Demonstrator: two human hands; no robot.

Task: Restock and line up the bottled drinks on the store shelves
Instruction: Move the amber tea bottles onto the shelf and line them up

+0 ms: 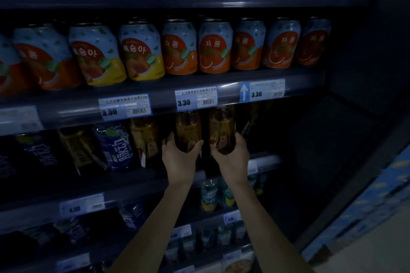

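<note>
Now left hand (pixel 180 159) and right hand (pixel 233 158) are gripping one brown bottle (pixel 188 127) each, fingers (pixel 170 139) curling round. Dim shelf (pixel 137 180): shoving in is risking toppling the neighbouring bottle (pixel 144 137).

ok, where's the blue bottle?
Head view, left of centre, on the shelf below the cans: the blue bottle stands between amber bottles, left of the left hand.

Nine cans (pixel 214 47) stand in the front row; two of them are yellow; three price tags (pixel 196 99) say 3.30; two hands (pixel 180 158) hold two brown bottles (pixel 188 129).
</note>
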